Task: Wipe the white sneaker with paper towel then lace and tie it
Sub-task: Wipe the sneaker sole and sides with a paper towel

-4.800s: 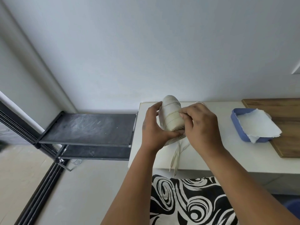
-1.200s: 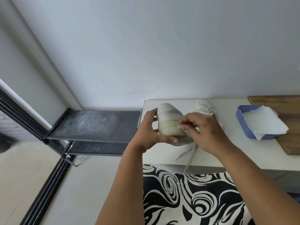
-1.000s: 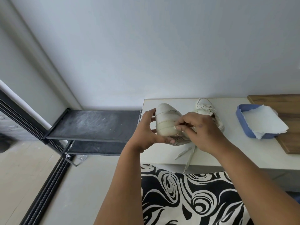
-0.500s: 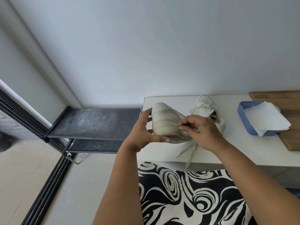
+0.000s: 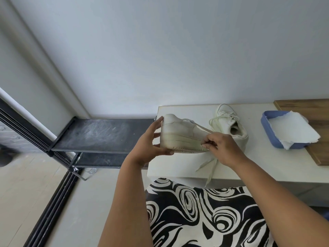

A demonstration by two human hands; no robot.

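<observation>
I hold a white sneaker (image 5: 179, 134) on its side in the air over the left front corner of the white table (image 5: 267, 164), toe end to the left. My left hand (image 5: 147, 143) grips that toe end, thumb under the sole. My right hand (image 5: 220, 148) is curled at the sneaker's heel side and pinches a lace (image 5: 201, 128) that runs across the upper. Loose lace ends (image 5: 210, 168) hang below this hand over the table edge. A sheet of paper towel (image 5: 293, 130) lies in a blue tray (image 5: 267, 127) to the right.
A second white sneaker (image 5: 229, 122), laced, lies on the table behind my right hand. A wooden board (image 5: 318, 111) lies at the far right under the tray. A black metal shelf rack (image 5: 103, 134) stands left of the table. Black-and-white patterned cloth (image 5: 195, 211) covers my lap.
The sneaker has turned from toe-toward-me to lying sideways with the toe to the left. My right hand has slid from the middle of the shoe toward its heel end, still pinching.
</observation>
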